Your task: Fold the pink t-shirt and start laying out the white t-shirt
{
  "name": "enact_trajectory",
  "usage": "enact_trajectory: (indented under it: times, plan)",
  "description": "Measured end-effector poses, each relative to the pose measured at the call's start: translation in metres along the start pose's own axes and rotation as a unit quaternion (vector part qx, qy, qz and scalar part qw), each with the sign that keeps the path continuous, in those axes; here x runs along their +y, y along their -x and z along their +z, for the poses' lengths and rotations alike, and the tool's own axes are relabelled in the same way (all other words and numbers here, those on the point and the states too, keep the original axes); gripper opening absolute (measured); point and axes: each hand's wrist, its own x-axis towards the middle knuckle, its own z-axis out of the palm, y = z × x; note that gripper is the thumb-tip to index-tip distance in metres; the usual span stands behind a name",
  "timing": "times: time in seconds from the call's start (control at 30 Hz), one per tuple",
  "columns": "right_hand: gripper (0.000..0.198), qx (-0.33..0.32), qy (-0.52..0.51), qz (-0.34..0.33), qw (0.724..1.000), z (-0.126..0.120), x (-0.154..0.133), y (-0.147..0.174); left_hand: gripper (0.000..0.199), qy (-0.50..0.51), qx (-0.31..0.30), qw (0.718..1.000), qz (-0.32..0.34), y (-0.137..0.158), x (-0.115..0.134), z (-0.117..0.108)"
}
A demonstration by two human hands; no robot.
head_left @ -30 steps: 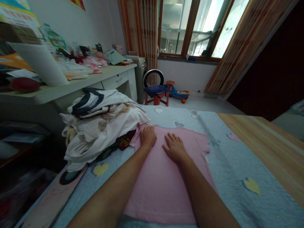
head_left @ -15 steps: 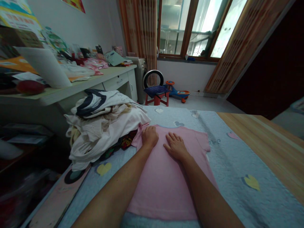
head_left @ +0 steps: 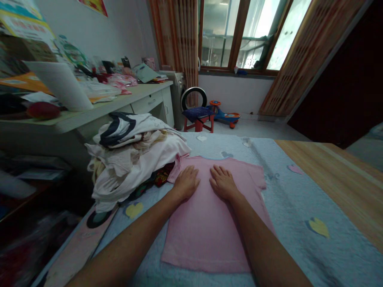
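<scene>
A pink T-shirt (head_left: 206,235) lies spread flat on a light blue blanket with heart patterns (head_left: 287,223), its neckline away from me. My left hand (head_left: 187,183) rests palm down on the upper left of the shirt, fingers stretched out and holding nothing. On the upper middle lies my right hand (head_left: 223,181), also flat with its fingers a little apart. The shirt's left sleeve touches a heap of white and cream clothes (head_left: 140,159). My forearms cover parts of the shirt's sides.
Bare wood surface (head_left: 326,167) shows right of the blanket. At the left stands a cluttered desk (head_left: 140,93) with a white paper roll (head_left: 64,85) on it. Beyond the blanket are a red stool (head_left: 199,123) and a blue and orange ride-on toy (head_left: 226,115).
My left hand has slid a little toward me and its fingers have straightened out on the shirt. My right hand stays nearly in place. The view has shifted slightly.
</scene>
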Motion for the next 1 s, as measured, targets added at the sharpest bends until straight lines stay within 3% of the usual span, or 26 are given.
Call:
enact_trajectory:
  times: [0.23, 0.37, 0.57, 1.0]
  plan:
    - [0.055, 0.021, 0.0, -0.005, 1.0, 0.003, 0.001, 0.0, 0.054, -0.008, 0.026, 0.999, -0.023, 0.01, -0.001, 0.012]
    - [0.049, 0.065, -0.012, -0.013, 0.998, 0.005, 0.004, -0.001, 0.056, -0.011, 0.025, 0.999, -0.026, 0.009, -0.001, 0.013]
    - [0.033, 0.132, -0.05, -0.082, 0.987, 0.004, 0.005, -0.002, 0.057, -0.014, 0.021, 0.999, -0.027, 0.009, -0.003, 0.014]
    - [0.068, 0.023, 0.002, -0.052, 0.998, 0.004, -0.002, 0.002, 0.047, -0.011, 0.048, 0.999, 0.003, 0.01, -0.005, 0.015]
